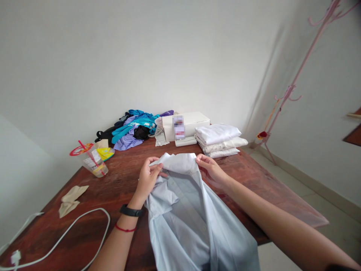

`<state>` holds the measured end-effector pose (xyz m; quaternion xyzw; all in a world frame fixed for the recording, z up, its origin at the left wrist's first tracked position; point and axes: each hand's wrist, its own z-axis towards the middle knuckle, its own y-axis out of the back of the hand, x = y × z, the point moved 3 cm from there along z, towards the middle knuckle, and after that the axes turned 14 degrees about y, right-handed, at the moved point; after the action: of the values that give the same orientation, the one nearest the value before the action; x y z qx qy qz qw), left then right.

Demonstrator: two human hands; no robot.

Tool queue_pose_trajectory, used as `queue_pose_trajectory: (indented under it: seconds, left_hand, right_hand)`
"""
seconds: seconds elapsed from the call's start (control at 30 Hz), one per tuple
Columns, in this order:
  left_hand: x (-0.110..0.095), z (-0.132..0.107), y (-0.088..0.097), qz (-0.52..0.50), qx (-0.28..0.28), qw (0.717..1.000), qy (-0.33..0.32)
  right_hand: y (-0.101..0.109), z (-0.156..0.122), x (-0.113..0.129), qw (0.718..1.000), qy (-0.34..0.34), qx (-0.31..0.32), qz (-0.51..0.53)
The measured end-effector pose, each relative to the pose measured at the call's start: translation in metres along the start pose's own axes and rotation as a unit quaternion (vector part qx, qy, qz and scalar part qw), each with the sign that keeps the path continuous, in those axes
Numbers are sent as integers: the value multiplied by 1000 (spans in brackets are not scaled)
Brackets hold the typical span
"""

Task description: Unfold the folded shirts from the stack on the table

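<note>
Shirt [194,222], pale blue, lies at 6 o'clock on the tabletop [113,188], its lower part hanging off the near edge. Left hand [149,177] and right hand [210,169] pinch its collar between fingers and thumbs. Folded white clothes [220,140] sit at 1 o'clock, a plastic cup [91,160] at 10.

- The left hand [149,176] is curled shut in a pinch, thumb against the fingers, at centre.
- Its forearm rises from the near edge; the wrist carries a black band and a red thread.
- The right hand [210,169] pinches likewise, palm down.
- Its bare forearm stretches in from the near right corner.
</note>
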<state>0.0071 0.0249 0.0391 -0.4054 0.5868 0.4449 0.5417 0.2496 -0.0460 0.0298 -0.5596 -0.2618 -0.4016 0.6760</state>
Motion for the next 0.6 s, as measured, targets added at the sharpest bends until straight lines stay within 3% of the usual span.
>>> queue_pose_trajectory:
  seconds: [0.17,0.3,0.43,0.6]
  left_hand:
    - [1,-11,-17,111,155,982,-6]
    - [1,-24,-35,204,221,953,-47]
    - [2,-32,-45,230,227,945,-60]
    - [4,-32,-46,268,170,946,-69]
  right_hand:
    - [1,-1,-3,1000,-5,3,6]
    - [-6,-8,-14,996,-34,71,-38]
    - [-12,-15,-28,974,-30,178,-138]
    - [-13,-15,-32,946,41,237,-219]
